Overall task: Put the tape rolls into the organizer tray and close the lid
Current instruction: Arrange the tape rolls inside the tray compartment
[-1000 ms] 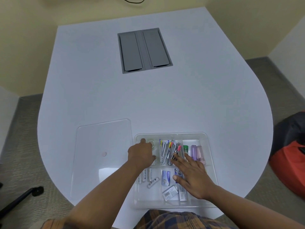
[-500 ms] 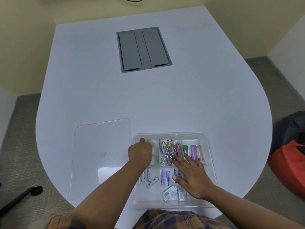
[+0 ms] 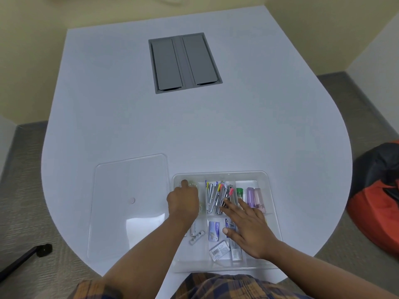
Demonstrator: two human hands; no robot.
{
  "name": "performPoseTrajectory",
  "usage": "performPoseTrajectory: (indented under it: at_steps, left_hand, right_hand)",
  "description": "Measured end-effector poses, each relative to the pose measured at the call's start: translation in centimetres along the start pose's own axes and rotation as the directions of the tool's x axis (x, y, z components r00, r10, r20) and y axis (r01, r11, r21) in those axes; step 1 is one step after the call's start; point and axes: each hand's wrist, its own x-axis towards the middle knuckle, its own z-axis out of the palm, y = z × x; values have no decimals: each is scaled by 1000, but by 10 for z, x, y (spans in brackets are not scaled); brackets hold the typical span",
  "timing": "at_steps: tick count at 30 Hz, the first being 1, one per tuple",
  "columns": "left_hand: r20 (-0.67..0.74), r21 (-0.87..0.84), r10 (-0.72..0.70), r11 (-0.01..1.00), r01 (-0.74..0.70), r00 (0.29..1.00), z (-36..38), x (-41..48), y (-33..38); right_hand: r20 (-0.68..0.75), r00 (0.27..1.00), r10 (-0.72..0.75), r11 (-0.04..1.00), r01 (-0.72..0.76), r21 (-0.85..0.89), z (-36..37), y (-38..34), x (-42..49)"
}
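A clear organizer tray (image 3: 265, 176) sits at the near edge of the white table. My left hand (image 3: 183, 200) is inside its far-left compartment, fingers curled over a clear tape roll (image 3: 192, 184) that mostly hides beneath it. My right hand (image 3: 246, 225) lies flat with fingers spread over the tray's middle compartments, holding nothing. The clear lid (image 3: 129, 201) lies flat on the table left of the tray.
The tray also holds staplers (image 3: 213, 196), pastel tubes (image 3: 253, 196), small boxes (image 3: 213, 230) and batteries (image 3: 196, 237). A grey cable hatch (image 3: 184, 62) is set in the table farther back. A red and black bag (image 3: 380, 190) lies on the floor at right.
Both hands stay almost where they were; my left hand has pressed slightly deeper over the tape roll in the far-left compartment.
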Motion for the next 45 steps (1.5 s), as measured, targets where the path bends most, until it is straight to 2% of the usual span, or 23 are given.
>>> performPoseTrajectory:
  at_steps: [2,5,8,13,19,23,34,38,43,45]
  left_hand:
    - [-18,-15,4,1000,-4,1000,1,0,-1]
    - [-23,-139,-27,990,24,999,-3,-1,-5]
    - [-94,-205,-73,977,53,993,-9,-10,-19]
    - [-49,-142,-60,989,53,997,-9,-24,-32]
    - [60,-7,-9,1000,9,998,-16,-18,-15]
    - [126,11,-29,1000,28,992,-19,-9,-7]
    - [147,-1,-51,999,52,988,-12,-6,-10]
    - [137,-59,-44,997,53,990,-13,-4,-12]
    - [47,-257,-26,966,37,999,-7,-5,-13]
    - [55,-269,-44,961,57,998,-3,-5,-13]
  right_hand:
    - [-3,1000,-2,1000,2,4,0,0,0]
    - [-2,1000,-8,1000,8,8,0,0,1]
    - [-3,1000,-9,1000,9,1,0,0,0]
    - [-19,1000,-14,1000,14,-5,1,0,0]
    - [-21,1000,-20,999,19,-32,0,-1,-1]
    - [-15,1000,-19,1000,19,-17,0,-1,-1]
    - [-15,1000,-14,1000,14,-19,0,0,-1]
    - [-15,1000,-15,1000,15,-16,0,0,-2]
    - [-20,1000,-13,1000,12,-11,1,0,-1]
    - [-20,1000,-12,1000,11,-12,1,0,-1]
